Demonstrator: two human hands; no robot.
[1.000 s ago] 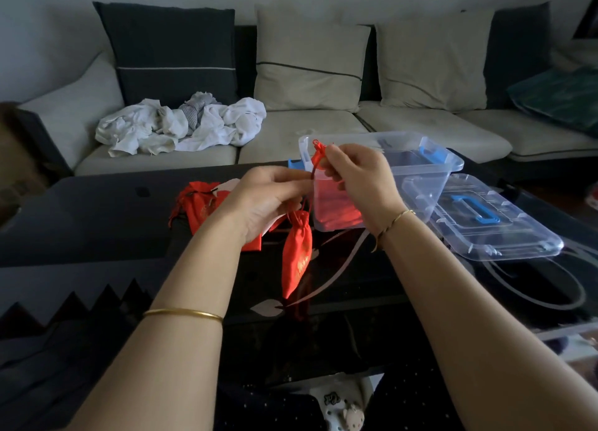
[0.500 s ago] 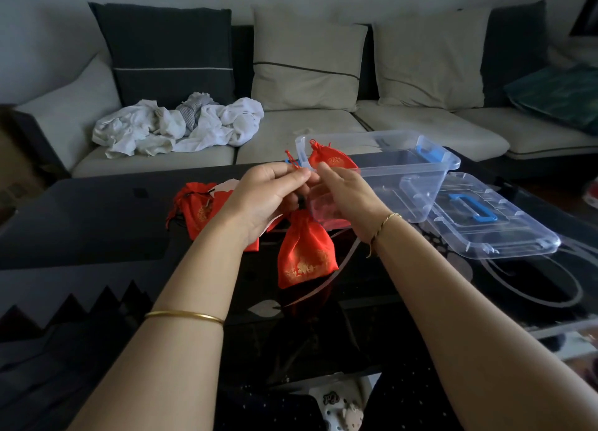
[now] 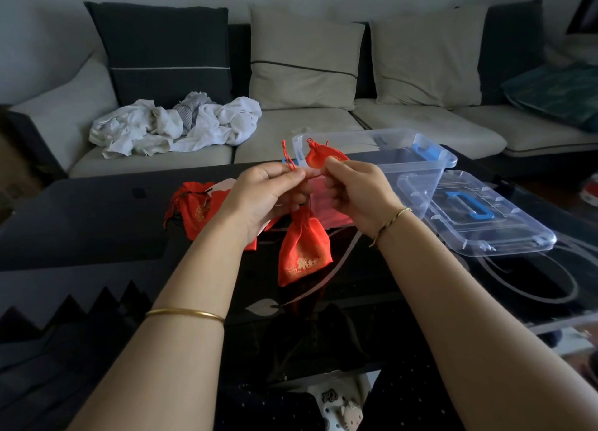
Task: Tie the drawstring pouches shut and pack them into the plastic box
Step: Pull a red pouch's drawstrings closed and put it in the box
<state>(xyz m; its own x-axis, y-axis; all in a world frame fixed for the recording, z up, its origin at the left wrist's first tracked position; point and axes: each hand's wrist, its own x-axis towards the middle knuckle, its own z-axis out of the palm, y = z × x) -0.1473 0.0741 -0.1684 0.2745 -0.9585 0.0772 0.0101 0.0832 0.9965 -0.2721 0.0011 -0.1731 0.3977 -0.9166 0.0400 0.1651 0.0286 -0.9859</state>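
step in hand: tying one pouch shut, packing not yet started for it. left hand (image 3: 268, 194) and right hand (image 3: 356, 192) are raised close together over the counter (image 3: 97, 217), just in front of the plastic box (image 3: 417, 184). left fingers (image 3: 295, 179) pinch the red drawstring (image 3: 288, 155), its knotted end sticking up above the hand. right thumb and forefinger are closed in a pinch facing the left, looks like the other run of the same cord, though the cord between the hands is too thin to see clearly. held pouch (image 3: 304, 249), red with gold print, hangs below the hands, neck gathered, body free above the counter. a second red pouch (image 3: 323, 157) shows at the near wall of the box, seemingly inside; more red shows through the wall lower down. loose pouches (image 3: 194, 207) lie in a heap on the counter to the left, so several are likely left to do. clear lid (image 3: 504, 233) with blue handle lies flat to the right of the box, box open. white clothes (image 3: 174, 129) sit on the sofa behind. next move, my guess: pull the two ends apart to snug the knot, then carry the pouch over the near rim and drop it in; needs a firm pinch on a thin slippery cord.
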